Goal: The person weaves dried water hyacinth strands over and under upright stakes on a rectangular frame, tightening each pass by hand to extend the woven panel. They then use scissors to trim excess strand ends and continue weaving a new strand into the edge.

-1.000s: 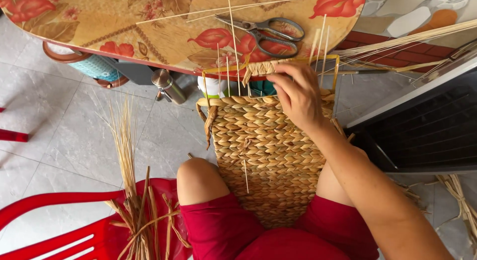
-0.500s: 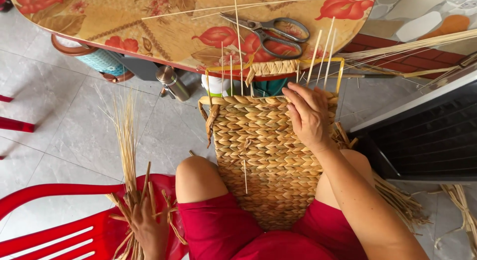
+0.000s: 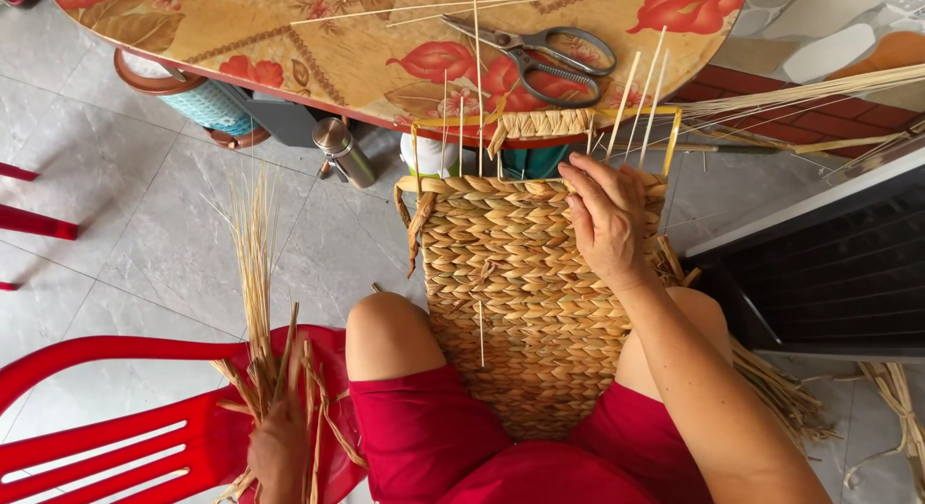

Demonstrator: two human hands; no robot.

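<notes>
While the woven panel rests across the knees, its top rim under the desk edge, the right hand lies flat on its upper right corner, fingers spread, steadying it; the left hand clutches straw strands on the red chair, within reach.

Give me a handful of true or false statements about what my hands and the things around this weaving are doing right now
1. The right hand rests on the top edge of the woven basket panel. True.
2. The left hand is on the scissors. False: it grips a bundle of dried straw over the red plastic chair.
3. The scissors lie on the flowered table. True.
4. The scissors lie on the floor beside the chair. False: they are up on the table.
5. The woven panel stands between the knees. True.
</notes>
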